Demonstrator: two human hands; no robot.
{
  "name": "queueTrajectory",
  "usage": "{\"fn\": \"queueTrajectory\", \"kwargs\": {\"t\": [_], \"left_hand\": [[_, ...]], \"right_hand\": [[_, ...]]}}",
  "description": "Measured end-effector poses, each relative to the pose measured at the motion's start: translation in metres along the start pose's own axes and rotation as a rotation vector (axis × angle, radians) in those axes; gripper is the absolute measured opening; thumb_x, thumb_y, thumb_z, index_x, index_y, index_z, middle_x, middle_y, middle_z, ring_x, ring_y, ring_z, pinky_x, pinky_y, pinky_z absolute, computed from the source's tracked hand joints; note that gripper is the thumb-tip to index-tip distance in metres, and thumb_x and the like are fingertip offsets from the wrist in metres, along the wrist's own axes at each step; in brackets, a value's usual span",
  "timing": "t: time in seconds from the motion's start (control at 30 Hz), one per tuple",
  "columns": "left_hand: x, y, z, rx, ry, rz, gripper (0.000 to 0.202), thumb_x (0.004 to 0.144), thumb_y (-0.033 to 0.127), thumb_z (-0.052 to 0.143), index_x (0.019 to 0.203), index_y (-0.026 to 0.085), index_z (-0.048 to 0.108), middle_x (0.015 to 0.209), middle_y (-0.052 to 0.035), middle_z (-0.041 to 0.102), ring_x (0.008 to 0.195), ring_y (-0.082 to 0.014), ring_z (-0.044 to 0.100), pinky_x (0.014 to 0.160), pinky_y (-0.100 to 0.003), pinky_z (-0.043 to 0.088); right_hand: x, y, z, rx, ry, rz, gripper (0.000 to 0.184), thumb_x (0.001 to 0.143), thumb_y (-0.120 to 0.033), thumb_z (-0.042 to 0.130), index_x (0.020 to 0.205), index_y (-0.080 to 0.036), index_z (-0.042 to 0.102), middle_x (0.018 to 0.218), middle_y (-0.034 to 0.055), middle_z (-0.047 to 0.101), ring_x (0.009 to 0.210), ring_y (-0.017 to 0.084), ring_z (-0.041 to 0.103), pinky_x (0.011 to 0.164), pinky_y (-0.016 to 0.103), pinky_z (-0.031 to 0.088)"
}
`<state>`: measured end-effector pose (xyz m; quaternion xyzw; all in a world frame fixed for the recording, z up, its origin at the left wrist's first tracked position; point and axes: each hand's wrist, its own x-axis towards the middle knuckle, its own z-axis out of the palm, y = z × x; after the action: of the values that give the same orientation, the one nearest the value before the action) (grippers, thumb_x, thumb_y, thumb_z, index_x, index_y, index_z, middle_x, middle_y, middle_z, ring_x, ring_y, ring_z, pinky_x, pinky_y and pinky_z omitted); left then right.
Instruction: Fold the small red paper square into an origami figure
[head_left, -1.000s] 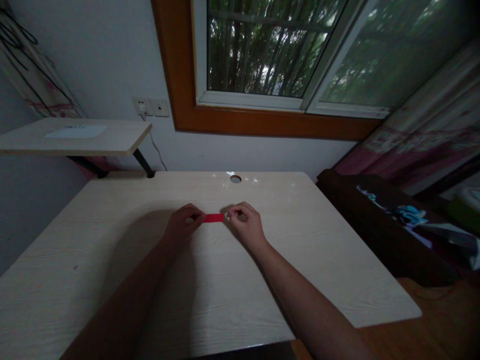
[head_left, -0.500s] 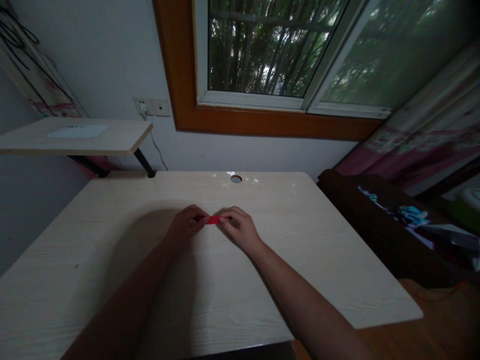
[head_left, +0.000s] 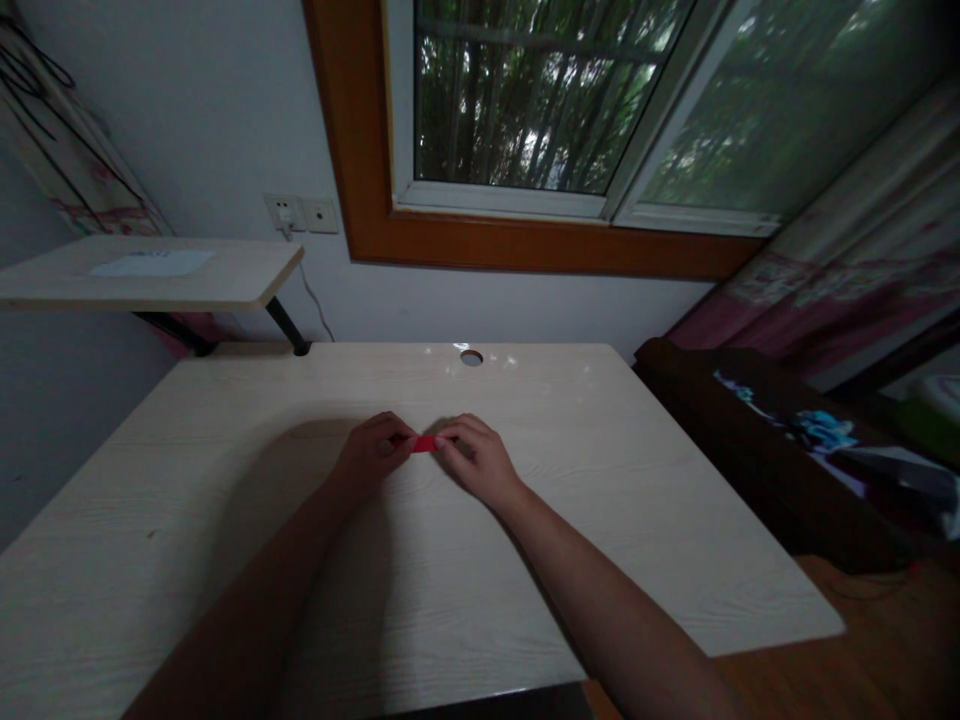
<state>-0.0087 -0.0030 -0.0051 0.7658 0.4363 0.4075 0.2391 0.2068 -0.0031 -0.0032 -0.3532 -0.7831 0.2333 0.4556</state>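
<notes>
Along the wall (head_left: 465, 305) runs a pale wood-grain desk (head_left: 637, 560). At its rear left, a raised shelf (head_left: 240, 282) stands on black posts (head_left: 287, 325). Near mid-desk, the left hand (head_left: 373, 450) and right hand (head_left: 480, 460) are each closed to a fingertip pinch, gripping opposite ends of a red strip (head_left: 425, 443) that spans the narrow gap between them.

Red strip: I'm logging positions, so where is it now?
In the head view, the red strip is just left of centre, held between the left hand and right hand, nearer than the round hole in the desk.
</notes>
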Motion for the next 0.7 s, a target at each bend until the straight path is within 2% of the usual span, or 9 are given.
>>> {"fn": "queueTrajectory", "kwargs": {"t": [0.17, 0.5, 0.63, 0.7], "left_hand": [[0.000, 0.000, -0.004, -0.011, 0.026, -0.015, 0.012, 0.087, 0.024, 0.061, 0.080, 0.018, 0.068, 0.078, -0.0036, 0.064, 0.072, -0.0144, 0.060, 0.068, -0.025, 0.048], [0.002, -0.007, -0.008, -0.043, 0.198, -0.093, 0.011, 0.086, 0.025, 0.062, 0.078, 0.018, 0.066, 0.079, -0.0025, 0.064, 0.072, -0.0132, 0.060, 0.067, -0.023, 0.050], [0.003, -0.014, -0.007, -0.085, 0.223, -0.072, 0.012, 0.089, 0.028, 0.061, 0.085, 0.019, 0.069, 0.085, -0.0029, 0.064, 0.077, -0.0135, 0.062, 0.067, -0.023, 0.051], [0.002, -0.015, -0.005, -0.121, 0.200, -0.060, 0.013, 0.089, 0.029, 0.062, 0.096, 0.020, 0.069, 0.093, -0.0039, 0.064, 0.080, -0.0134, 0.063, 0.070, -0.024, 0.053]], "right_hand": [[-0.001, 0.004, -0.002, 0.023, 0.057, 0.058, 0.013, 0.092, -0.026, 0.058, 0.088, -0.024, 0.070, 0.085, 0.0049, 0.067, 0.083, 0.020, 0.062, 0.076, 0.033, 0.049], [-0.002, 0.011, -0.005, 0.068, 0.175, 0.164, 0.013, 0.089, -0.024, 0.060, 0.080, -0.021, 0.068, 0.079, 0.0031, 0.064, 0.077, 0.018, 0.060, 0.072, 0.030, 0.046], [-0.001, 0.012, -0.005, 0.083, 0.179, 0.195, 0.013, 0.088, -0.023, 0.060, 0.078, -0.020, 0.068, 0.077, 0.0027, 0.064, 0.076, 0.017, 0.060, 0.072, 0.029, 0.045], [-0.001, 0.012, -0.004, 0.094, 0.174, 0.194, 0.013, 0.088, -0.022, 0.060, 0.078, -0.020, 0.068, 0.077, 0.0026, 0.064, 0.076, 0.017, 0.060, 0.073, 0.029, 0.045]]}}
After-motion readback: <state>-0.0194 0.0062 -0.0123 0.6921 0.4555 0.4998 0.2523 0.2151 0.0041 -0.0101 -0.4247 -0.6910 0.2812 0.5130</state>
